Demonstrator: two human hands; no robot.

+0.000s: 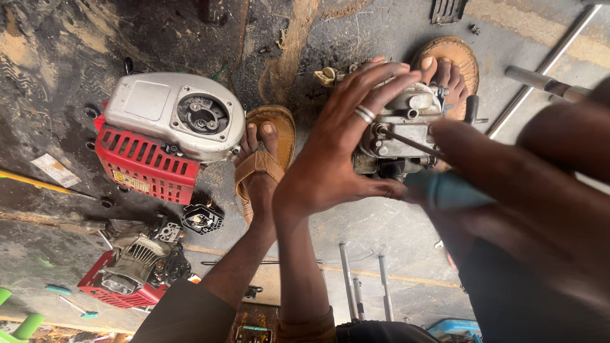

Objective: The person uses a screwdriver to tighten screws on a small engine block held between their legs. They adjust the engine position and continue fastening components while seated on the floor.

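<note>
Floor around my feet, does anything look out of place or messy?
Yes. Engine parts lie scattered: a grey and red engine cover by the sandalled foot, a stripped engine lower left, loose rods and a screwdriver on the dirty floor.
</note>
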